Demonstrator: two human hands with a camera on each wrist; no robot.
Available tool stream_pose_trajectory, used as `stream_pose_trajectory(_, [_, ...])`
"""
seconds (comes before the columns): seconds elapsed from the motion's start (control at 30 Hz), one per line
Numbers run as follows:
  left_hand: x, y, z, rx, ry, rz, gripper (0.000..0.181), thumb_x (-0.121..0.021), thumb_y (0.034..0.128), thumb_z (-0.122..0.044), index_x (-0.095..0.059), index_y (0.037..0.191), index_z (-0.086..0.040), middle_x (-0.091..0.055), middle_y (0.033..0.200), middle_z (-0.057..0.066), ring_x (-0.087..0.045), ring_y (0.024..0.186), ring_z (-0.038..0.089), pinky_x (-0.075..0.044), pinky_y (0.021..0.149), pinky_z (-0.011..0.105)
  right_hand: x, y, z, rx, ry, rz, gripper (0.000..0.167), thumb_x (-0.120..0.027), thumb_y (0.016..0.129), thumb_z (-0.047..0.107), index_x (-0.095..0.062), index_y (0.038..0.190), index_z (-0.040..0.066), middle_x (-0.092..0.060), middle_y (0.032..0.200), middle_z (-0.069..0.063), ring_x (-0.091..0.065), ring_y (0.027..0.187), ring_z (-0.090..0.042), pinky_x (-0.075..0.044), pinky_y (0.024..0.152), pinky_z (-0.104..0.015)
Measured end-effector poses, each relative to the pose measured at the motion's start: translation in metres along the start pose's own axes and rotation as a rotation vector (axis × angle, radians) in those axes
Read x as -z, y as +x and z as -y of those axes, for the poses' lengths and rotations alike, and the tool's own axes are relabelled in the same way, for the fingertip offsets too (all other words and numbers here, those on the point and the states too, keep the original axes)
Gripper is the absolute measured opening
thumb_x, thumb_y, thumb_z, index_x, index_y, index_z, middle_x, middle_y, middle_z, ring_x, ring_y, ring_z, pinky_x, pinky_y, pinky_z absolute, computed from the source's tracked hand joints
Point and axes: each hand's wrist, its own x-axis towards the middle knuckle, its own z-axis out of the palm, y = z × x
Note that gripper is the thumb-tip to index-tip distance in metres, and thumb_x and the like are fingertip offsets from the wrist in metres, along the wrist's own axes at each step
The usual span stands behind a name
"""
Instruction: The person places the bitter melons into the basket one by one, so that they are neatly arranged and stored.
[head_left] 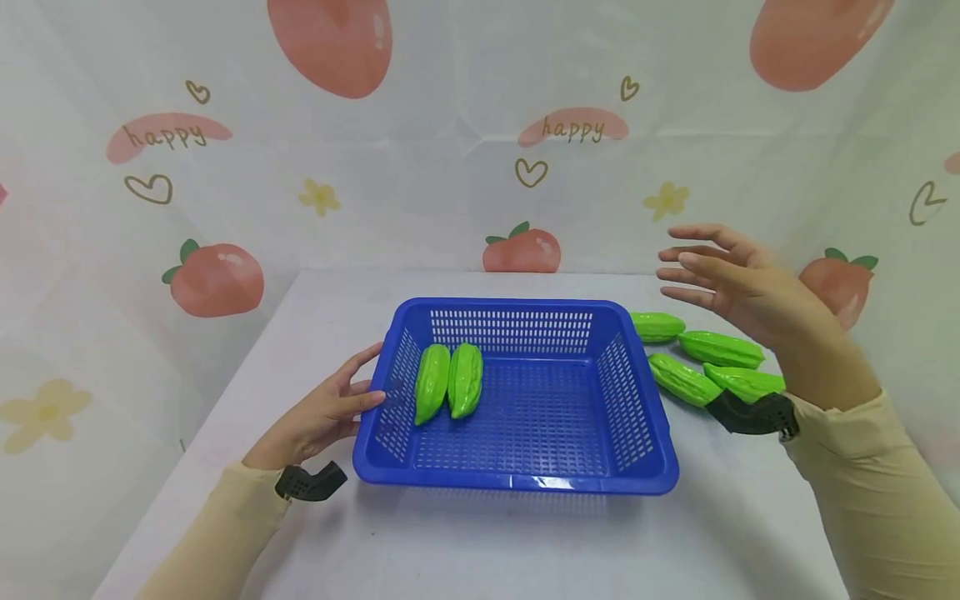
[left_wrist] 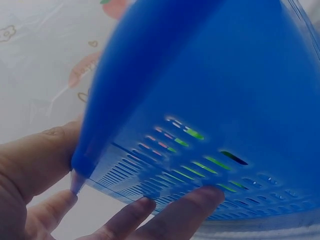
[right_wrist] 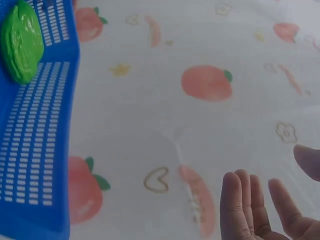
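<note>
A blue plastic basket [head_left: 517,489] with slotted walls stands on the table. My left hand [head_left: 322,417] grips its left rim, thumb on the rim and fingers against the outer wall; the left wrist view shows fingertips [left_wrist: 207,197] on the slots. Inside, along the left wall, two bright green bitter melons [head_left: 432,383] [head_left: 466,381] lie side by side. To the right of the basket, several more bitter melons [head_left: 722,348] rest on the table. My right hand [head_left: 738,279] is raised above these, fingers spread and holding nothing.
A white table [head_left: 420,558] extends under everything. Behind it hangs a white cloth [head_left: 420,167] printed with peaches, hearts and flowers. The basket's right wall stands close to the loose bitter melons and partly hides one of them.
</note>
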Motion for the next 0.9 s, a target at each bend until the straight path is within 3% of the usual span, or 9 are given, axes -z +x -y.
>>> stream_pose_trajectory(0.27, [0.001, 0.001, 0.002, -0.010, 0.012, 0.011, 0.083, -0.062, 0.0955, -0.021, -0.005, 0.155, -0.036, -0.039, 0.147, 0.026, -0.064, 0.111, 0.032, -0.054, 0.090, 0.049, 0.037, -0.034, -0.012, 0.117, 0.263, -0.114, 0.038, -0.037, 0.098, -0.010, -0.054, 0.130, 0.002, -0.064, 0.114, -0.016, -0.068, 0.103, -0.029, -0.057, 0.086, -0.037])
stream_pose_trajectory(0.5, [0.001, 0.001, 0.003, 0.017, 0.011, -0.019, 0.082, -0.064, 0.0942, -0.023, -0.011, 0.154, -0.039, -0.038, 0.149, 0.024, -0.063, 0.113, 0.032, -0.053, 0.091, 0.050, 0.073, -0.065, -0.029, 0.242, 0.480, -0.102, 0.042, -0.026, 0.097, -0.017, -0.049, 0.131, -0.008, -0.061, 0.117, -0.024, -0.065, 0.107, -0.039, -0.056, 0.089, -0.044])
stream_pose_trajectory(0.63, [0.002, 0.002, 0.003, 0.008, 0.004, -0.005, 0.082, -0.063, 0.0948, -0.022, -0.010, 0.154, -0.038, -0.039, 0.148, 0.024, -0.063, 0.113, 0.033, -0.053, 0.091, 0.050, 0.090, -0.085, -0.039, 0.262, 0.548, -0.162, 0.042, -0.025, 0.096, -0.018, -0.048, 0.131, -0.009, -0.060, 0.116, -0.026, -0.065, 0.104, -0.041, -0.056, 0.087, -0.047])
stream_pose_trajectory(0.9, [0.003, 0.001, 0.003, -0.005, 0.007, 0.011, 0.081, -0.062, 0.0950, -0.022, -0.009, 0.155, -0.038, -0.039, 0.147, 0.025, -0.063, 0.113, 0.032, -0.053, 0.091, 0.049, 0.114, -0.113, -0.060, 0.242, 0.547, -0.336, 0.036, -0.032, 0.097, -0.013, -0.048, 0.128, -0.004, -0.062, 0.109, -0.024, -0.067, 0.100, -0.038, -0.058, 0.083, -0.044])
